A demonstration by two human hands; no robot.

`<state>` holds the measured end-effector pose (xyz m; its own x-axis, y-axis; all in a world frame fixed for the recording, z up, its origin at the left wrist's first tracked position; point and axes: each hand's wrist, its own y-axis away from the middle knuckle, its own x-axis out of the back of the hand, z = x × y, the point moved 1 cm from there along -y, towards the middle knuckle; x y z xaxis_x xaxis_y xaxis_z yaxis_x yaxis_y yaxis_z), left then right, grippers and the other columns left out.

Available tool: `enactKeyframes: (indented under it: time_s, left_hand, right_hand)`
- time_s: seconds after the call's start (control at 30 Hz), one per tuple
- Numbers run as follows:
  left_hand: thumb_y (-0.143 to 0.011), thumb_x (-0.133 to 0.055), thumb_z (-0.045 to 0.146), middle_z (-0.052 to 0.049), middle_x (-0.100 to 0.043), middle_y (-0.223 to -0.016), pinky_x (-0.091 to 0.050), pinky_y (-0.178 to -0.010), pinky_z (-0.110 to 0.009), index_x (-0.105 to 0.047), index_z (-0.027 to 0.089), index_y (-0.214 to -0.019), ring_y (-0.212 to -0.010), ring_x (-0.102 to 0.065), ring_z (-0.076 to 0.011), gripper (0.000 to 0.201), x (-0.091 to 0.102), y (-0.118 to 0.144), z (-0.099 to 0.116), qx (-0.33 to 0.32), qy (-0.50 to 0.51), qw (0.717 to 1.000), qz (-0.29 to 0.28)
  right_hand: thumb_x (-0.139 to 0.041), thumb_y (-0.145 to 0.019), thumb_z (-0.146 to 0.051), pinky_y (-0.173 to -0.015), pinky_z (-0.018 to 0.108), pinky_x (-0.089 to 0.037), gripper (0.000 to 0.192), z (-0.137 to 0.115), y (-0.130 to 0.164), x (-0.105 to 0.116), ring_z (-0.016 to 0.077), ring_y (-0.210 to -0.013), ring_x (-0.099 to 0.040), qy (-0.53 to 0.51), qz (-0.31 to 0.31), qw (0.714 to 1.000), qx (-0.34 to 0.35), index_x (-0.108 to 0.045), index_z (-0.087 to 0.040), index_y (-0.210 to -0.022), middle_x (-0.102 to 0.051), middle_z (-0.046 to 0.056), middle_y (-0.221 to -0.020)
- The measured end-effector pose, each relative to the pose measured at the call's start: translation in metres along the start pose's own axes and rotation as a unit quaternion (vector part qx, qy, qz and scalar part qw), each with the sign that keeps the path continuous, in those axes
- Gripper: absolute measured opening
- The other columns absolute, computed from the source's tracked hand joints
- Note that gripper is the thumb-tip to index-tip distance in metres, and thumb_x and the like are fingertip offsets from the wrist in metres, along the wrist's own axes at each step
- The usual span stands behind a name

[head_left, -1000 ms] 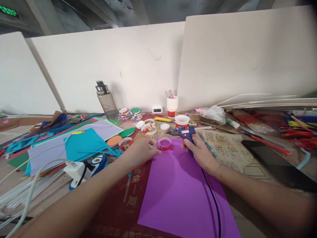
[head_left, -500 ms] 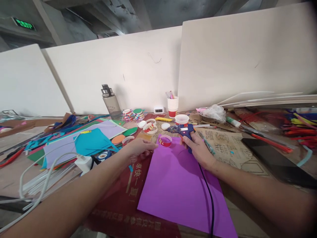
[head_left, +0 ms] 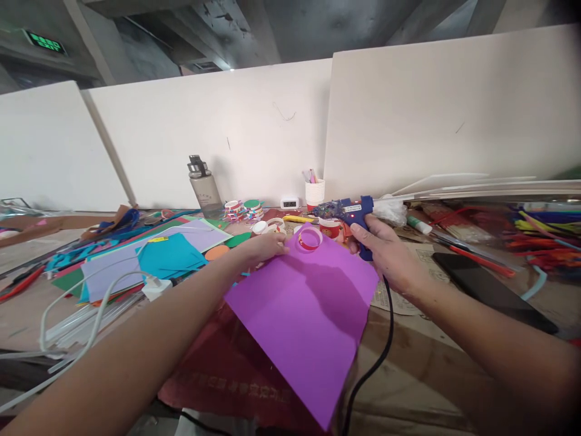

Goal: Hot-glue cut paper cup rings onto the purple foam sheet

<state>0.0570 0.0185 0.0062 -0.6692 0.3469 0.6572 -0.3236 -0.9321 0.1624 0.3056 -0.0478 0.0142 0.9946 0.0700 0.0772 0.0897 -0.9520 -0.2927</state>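
A purple sheet of paper (head_left: 299, 315) lies turned at an angle in front of me, its near corner pointing toward me. My left hand (head_left: 261, 248) pinches its far left edge. On the sheet's far corner stands a red and white ring cut from a paper cup (head_left: 310, 240). My right hand (head_left: 385, 245) is wrapped round the handle of a blue hot glue gun (head_left: 358, 212), lifted above the sheet's right side with its nozzle pointing left. A black cord (head_left: 384, 345) hangs from the gun. A paper cup piece (head_left: 330, 227) is partly hidden behind it.
Coloured papers (head_left: 170, 260) and a white plug (head_left: 157, 289) lie left. Behind are a bottle (head_left: 205, 192), a white clock (head_left: 289, 203), stacked paper cups (head_left: 315, 195) and a yellow cutter (head_left: 297, 218). A black phone (head_left: 490, 290) and red-handled scissors (head_left: 481, 257) lie right.
My left hand has taken hold of the purple sheet, which has turned and shifted left with the ring on it. My right hand has lifted the glue gun up and to the right.
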Motion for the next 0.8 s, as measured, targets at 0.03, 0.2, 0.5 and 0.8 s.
enactKeyframes:
  time_s: [0.03,0.2,0.5,0.8]
  left_hand:
    - [-0.069,-0.06,0.032,-0.001,-0.066,-0.071,-0.043,-0.052,-0.024,-0.065,0.018,-0.084,-0.06,-0.058,-0.0154,0.02,0.002,-0.006,0.002,-0.006,-0.006,0.999,-0.033]
    - [-0.072,-0.061,0.038,0.0,-0.065,-0.08,-0.045,-0.068,-0.024,-0.062,0.019,-0.079,-0.076,-0.058,-0.0161,0.021,-0.001,-0.034,0.006,-0.1,-0.122,0.981,-0.112]
    - [-0.069,-0.064,0.038,0.0,-0.064,-0.081,-0.039,-0.061,-0.024,-0.065,0.021,-0.089,-0.07,-0.053,-0.0146,0.026,0.006,-0.055,0.021,-0.029,-0.189,0.945,-0.265]
    - [-0.067,-0.065,0.033,0.002,-0.062,-0.069,-0.037,-0.067,-0.025,-0.067,0.022,-0.076,-0.066,-0.051,-0.0145,0.015,0.01,-0.065,0.043,-0.053,-0.34,0.894,-0.288]
  right_hand:
    - [-0.057,-0.087,-0.051,-0.055,0.025,-0.032,0.03,-0.001,0.002,0.003,0.0116,-0.059,-0.045,-0.006,-0.002,1.0,-0.004,-0.053,-0.022,-0.081,-0.053,-0.004,-0.064]
    - [-0.059,-0.087,-0.051,-0.053,0.025,-0.032,0.029,0.003,0.008,0.012,0.0109,-0.057,-0.045,-0.052,-0.009,0.998,-0.035,-0.052,-0.022,-0.082,-0.053,-0.004,-0.063]
    - [-0.063,-0.082,-0.052,-0.056,0.026,-0.03,0.032,0.011,0.004,0.027,0.0125,-0.059,-0.045,-0.043,-0.053,0.995,-0.079,-0.055,-0.022,-0.086,-0.056,-0.003,-0.064]
    - [-0.061,-0.084,-0.053,-0.053,0.027,-0.03,0.029,0.018,-0.001,0.043,0.0143,-0.061,-0.049,-0.035,-0.065,0.994,-0.08,-0.058,-0.024,-0.085,-0.058,-0.001,-0.065]
